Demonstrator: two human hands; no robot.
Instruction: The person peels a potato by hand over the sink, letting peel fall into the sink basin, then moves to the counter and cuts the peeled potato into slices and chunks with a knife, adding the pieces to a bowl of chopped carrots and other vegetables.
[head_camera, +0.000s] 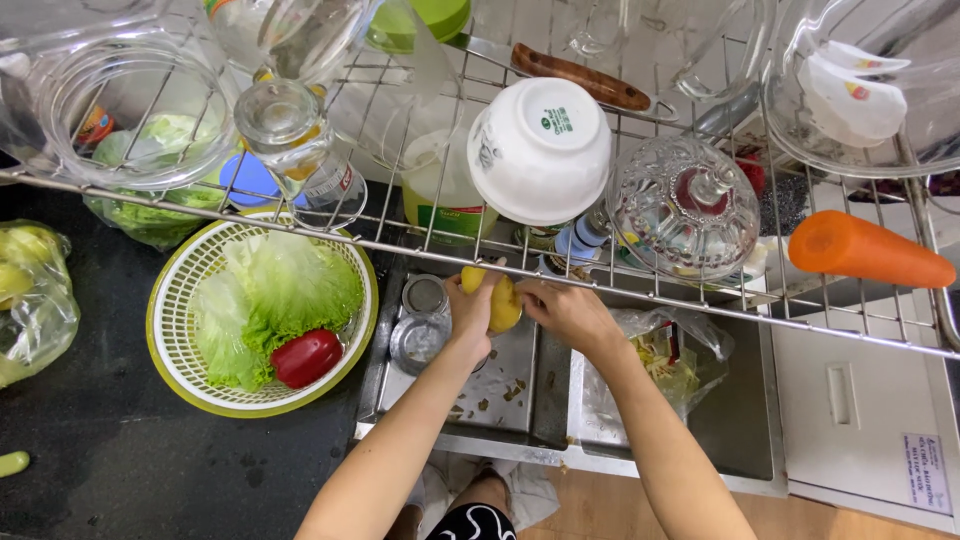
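I hold a yellow, peeled potato (497, 300) over the steel sink (520, 400), just under the wire rack (700, 300). My left hand (468, 312) wraps around it from the 9 o'clock side, fingers curled on its skin. My right hand (562, 310) meets it from 3 o'clock, fingers narrow and pressed to the potato's edge; I cannot tell whether a tool sits in that hand. Bits of peel lie on the sink floor at 6 o'clock from my hands.

At 9 o'clock from the sink, a yellow-green basket (170, 345) on the dark counter holds lettuce (270, 290) and 1 red pepper (306, 357). A clear bag (670, 360) with scraps lies in the sink at 3 o'clock from my right hand.

On the rack, a white bowl (540, 150) sits upside down at 12 o'clock from the potato, a cut-glass lid (688, 208) beside it at 1 o'clock, and an orange carrot (868, 252) farther toward 3 o'clock.
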